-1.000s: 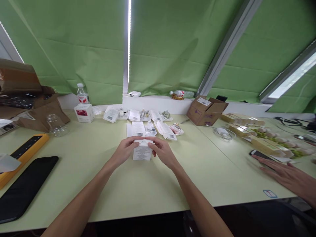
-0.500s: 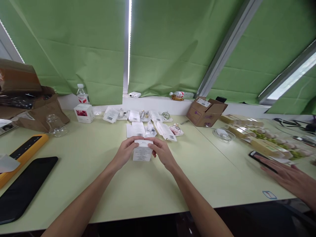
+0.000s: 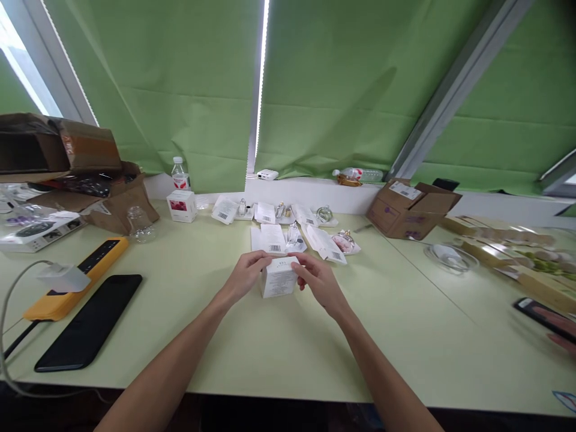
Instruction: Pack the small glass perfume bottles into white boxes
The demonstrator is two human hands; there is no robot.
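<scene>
Head view: my two hands are over the near middle of one pale green table (image 3: 252, 354), both gripping one white printed box (image 3: 279, 277). My left hand (image 3: 246, 276) has its fingers closed on the left side, thumb by the top corner; my right hand (image 3: 317, 281) pinches the right side, thumb on the top edge. The box is between them, in front of the packets; I cannot tell whether it bears on the tabletop.

To my left lies one black phone (image 3: 90, 324), and just beyond it one orange power strip (image 3: 105, 255) with one white charger (image 3: 64, 279) plugged in. At the far right, one dark phone (image 3: 540, 315) has another person's fingers (image 3: 563, 344) at it, blurred.

Past the box are five white packets (image 3: 324, 243), two in the front row and three behind, each with a small bottle (image 3: 324, 214) at its right side. One coiled white cable (image 3: 450, 259) lies to the right, near yellow cartons (image 3: 540, 285) too blurred to count.

Farther back, I see one clear jar (image 3: 139, 225), one white-and-red box (image 3: 182, 207), one upright water bottle (image 3: 180, 175) and one open cardboard box (image 3: 407, 210). On the ledge are one white device (image 3: 267, 174) and one bottle on its side (image 3: 366, 175), before green blinds (image 3: 324, 90).
</scene>
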